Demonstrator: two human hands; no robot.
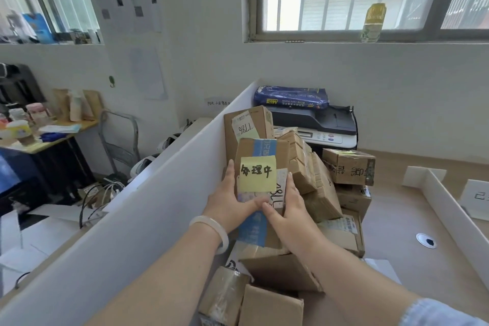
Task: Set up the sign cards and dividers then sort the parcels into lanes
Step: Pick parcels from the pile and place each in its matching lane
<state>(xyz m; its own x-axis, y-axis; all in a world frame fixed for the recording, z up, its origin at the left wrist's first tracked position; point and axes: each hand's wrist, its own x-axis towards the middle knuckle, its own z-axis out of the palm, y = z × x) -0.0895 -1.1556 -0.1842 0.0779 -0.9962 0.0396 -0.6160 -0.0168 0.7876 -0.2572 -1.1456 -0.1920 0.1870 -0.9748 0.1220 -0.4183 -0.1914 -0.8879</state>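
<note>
Both hands clasp one brown cardboard parcel with blue tape (244, 152), the left hand (227, 200) wrapped round its left edge and the right hand (289, 210) round its right, thumbs pressed on the front below a yellow sticky note (258, 173). The parcel is held upright over a heap of brown cardboard boxes (315, 182), just beside the tall white divider board (158, 193) on the left. A low white divider strip (449, 202) lies well apart to the right.

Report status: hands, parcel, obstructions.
Holding: left hand and right hand on the parcel, yellow note facing camera. Beside white divider, above the pile. Pile crowds its right.
</note>
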